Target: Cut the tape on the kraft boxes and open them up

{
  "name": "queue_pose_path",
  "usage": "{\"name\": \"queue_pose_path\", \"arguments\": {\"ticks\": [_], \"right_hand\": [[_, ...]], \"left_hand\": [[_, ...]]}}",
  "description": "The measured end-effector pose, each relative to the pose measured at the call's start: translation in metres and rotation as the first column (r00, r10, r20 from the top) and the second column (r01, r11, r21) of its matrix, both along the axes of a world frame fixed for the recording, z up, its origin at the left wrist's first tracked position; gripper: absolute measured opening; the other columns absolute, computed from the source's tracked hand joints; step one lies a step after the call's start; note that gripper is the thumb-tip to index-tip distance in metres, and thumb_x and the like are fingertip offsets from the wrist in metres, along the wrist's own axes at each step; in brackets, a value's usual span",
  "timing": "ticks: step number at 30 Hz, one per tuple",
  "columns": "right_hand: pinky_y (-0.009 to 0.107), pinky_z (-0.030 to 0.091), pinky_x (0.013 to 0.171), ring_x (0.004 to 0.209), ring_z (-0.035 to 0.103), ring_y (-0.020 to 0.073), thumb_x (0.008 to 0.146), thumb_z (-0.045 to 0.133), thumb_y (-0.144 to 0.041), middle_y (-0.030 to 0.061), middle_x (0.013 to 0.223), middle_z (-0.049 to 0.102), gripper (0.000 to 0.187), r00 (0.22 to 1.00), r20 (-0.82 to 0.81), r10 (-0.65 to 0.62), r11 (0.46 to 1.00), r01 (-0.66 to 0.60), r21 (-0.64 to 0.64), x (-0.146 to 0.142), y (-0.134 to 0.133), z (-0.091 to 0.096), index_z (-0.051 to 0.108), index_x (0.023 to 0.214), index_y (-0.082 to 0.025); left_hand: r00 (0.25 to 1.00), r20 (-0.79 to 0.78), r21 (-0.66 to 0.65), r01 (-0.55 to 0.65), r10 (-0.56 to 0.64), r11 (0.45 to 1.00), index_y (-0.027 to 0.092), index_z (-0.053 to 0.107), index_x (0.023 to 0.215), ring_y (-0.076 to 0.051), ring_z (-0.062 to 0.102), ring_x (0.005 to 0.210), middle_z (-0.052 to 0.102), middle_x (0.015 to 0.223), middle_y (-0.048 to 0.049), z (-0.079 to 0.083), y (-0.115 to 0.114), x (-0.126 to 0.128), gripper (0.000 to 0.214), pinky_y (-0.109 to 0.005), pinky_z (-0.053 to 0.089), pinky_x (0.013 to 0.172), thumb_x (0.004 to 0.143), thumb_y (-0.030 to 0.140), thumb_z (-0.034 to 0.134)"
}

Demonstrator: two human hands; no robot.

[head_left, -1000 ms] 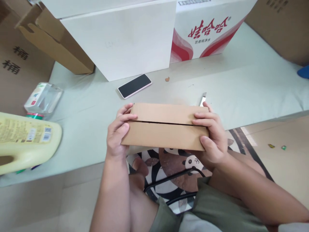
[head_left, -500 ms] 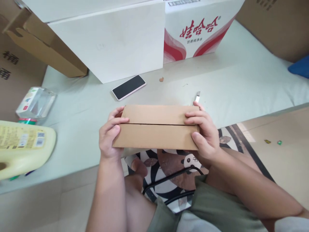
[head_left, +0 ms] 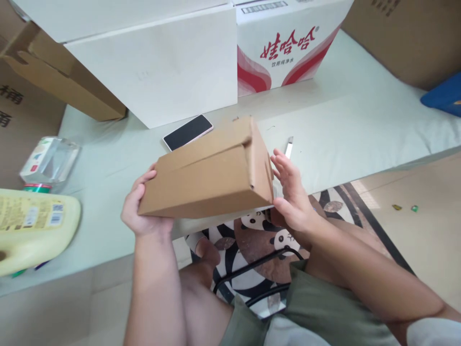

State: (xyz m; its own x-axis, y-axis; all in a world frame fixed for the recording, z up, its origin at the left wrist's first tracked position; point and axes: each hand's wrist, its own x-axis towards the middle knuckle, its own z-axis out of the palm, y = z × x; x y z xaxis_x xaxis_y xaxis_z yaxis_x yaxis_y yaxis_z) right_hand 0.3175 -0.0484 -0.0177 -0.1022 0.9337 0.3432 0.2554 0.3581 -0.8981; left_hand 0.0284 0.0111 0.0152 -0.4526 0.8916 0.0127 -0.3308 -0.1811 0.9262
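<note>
A small brown cardboard box [head_left: 205, 173] is held up over the table's front edge, tilted so that its right end face shows. My left hand [head_left: 142, 206] grips its left end, the fingers partly hidden behind the box. Beside the right end, my right hand [head_left: 291, 192] has its fingers apart and stretched out; its thumb is close to the box's lower corner, and whether it touches I cannot tell. Just beyond my right fingertips lies a utility knife [head_left: 289, 147]. A smartphone [head_left: 188, 132] with a dark screen rests behind the box, partly covered by it.
Large white cartons [head_left: 154, 67] and a red-and-white water carton [head_left: 288, 53] stand along the back of the pale table [head_left: 345, 125]. At left are an open brown carton [head_left: 72, 81], a clear bottle [head_left: 52, 158] and a yellow jug [head_left: 39, 226]. A blue object [head_left: 442, 96] sits far right.
The box has turned and tilted, its right end now raised and facing me. My right hand has let go of that end and opened, while my left hand has moved slightly left with the box.
</note>
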Motion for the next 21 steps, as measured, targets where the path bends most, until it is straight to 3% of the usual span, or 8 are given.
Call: {"name": "queue_pose_path", "arguments": {"ticks": [2, 5, 9, 12, 15, 17, 21], "right_hand": [[0.068, 0.027, 0.132, 0.167, 0.018, 0.0368, 0.098, 0.057, -0.066, 0.0072, 0.178, 0.021, 0.072, 1.000, 0.006, 0.013, 0.994, -0.012, -0.109, -0.003, 0.002, 0.001, 0.029, 0.160, -0.040], [0.066, 0.033, 0.130, 0.161, 0.035, 0.0347, 0.099, 0.060, -0.059, 0.0132, 0.175, 0.031, 0.082, 0.992, -0.061, 0.107, 0.964, -0.119, -0.236, -0.008, 0.005, -0.001, 0.015, 0.164, -0.037], [0.065, 0.029, 0.132, 0.159, 0.039, 0.0333, 0.100, 0.060, -0.054, 0.0149, 0.170, 0.040, 0.088, 0.981, -0.135, 0.137, 0.963, -0.163, -0.212, -0.011, 0.007, -0.006, 0.006, 0.166, -0.035], [0.066, 0.029, 0.132, 0.157, 0.043, 0.0333, 0.100, 0.061, -0.055, 0.0159, 0.166, 0.046, 0.091, 0.974, -0.194, 0.116, 0.971, -0.152, -0.184, -0.013, 0.008, -0.009, 0.002, 0.166, -0.034], [0.064, 0.032, 0.131, 0.153, 0.048, 0.0319, 0.099, 0.060, -0.057, 0.0153, 0.170, 0.040, 0.095, 0.969, -0.234, 0.079, 0.979, -0.120, -0.164, -0.013, 0.010, -0.012, -0.003, 0.167, -0.036], [0.061, 0.034, 0.131, 0.153, 0.048, 0.0313, 0.098, 0.061, -0.059, 0.0136, 0.171, 0.038, 0.093, 0.973, -0.228, 0.039, 0.989, -0.070, -0.132, -0.013, 0.011, -0.014, 0.003, 0.167, -0.036], [0.061, 0.044, 0.124, 0.149, 0.053, 0.0324, 0.098, 0.059, -0.058, 0.0119, 0.160, 0.054, 0.063, 0.979, -0.186, 0.088, 0.989, -0.108, -0.105, -0.015, 0.013, -0.022, 0.042, 0.154, -0.032]], "left_hand": [[0.997, 0.051, -0.046, -0.061, 0.063, 0.997, 0.024, 0.082, 0.076, -0.028, 0.068, 0.112, 0.082, 0.102, -0.0028, 0.000, 0.002, -0.001, 0.021, -0.046, 0.050, 0.108, 0.065, 0.036, 0.069], [0.995, 0.052, -0.077, -0.087, 0.091, 0.993, 0.025, 0.081, 0.080, -0.028, 0.068, 0.109, 0.081, 0.102, -0.0020, 0.000, 0.003, -0.004, 0.023, -0.044, 0.053, 0.097, 0.066, 0.038, 0.068], [0.999, -0.037, -0.145, 0.010, -0.016, 0.989, 0.033, 0.080, 0.084, -0.025, 0.067, 0.113, 0.081, 0.107, 0.0039, 0.002, 0.001, -0.011, 0.018, -0.041, 0.053, 0.086, 0.075, 0.038, 0.065], [0.998, -0.061, -0.154, -0.034, 0.025, 0.987, 0.029, 0.080, 0.083, -0.024, 0.067, 0.100, 0.079, 0.100, 0.0005, 0.002, 0.001, -0.012, 0.019, -0.036, 0.051, 0.074, 0.069, 0.039, 0.070], [0.998, -0.050, -0.163, -0.047, 0.039, 0.986, 0.024, 0.080, 0.089, -0.020, 0.064, 0.085, 0.077, 0.096, -0.0028, 0.000, 0.003, -0.013, 0.032, -0.030, 0.047, 0.062, 0.062, 0.041, 0.078], [0.997, -0.073, -0.193, -0.012, -0.003, 0.981, 0.023, 0.079, 0.095, -0.018, 0.062, 0.078, 0.077, 0.096, -0.0027, -0.006, 0.005, -0.014, 0.038, -0.027, 0.044, 0.057, 0.063, 0.044, 0.080], [0.967, -0.200, -0.281, 0.098, -0.158, 0.955, 0.025, 0.076, 0.101, -0.017, 0.066, 0.082, 0.078, 0.098, -0.0011, -0.024, 0.005, -0.010, 0.033, -0.027, 0.050, 0.064, 0.072, 0.040, 0.082]]}}
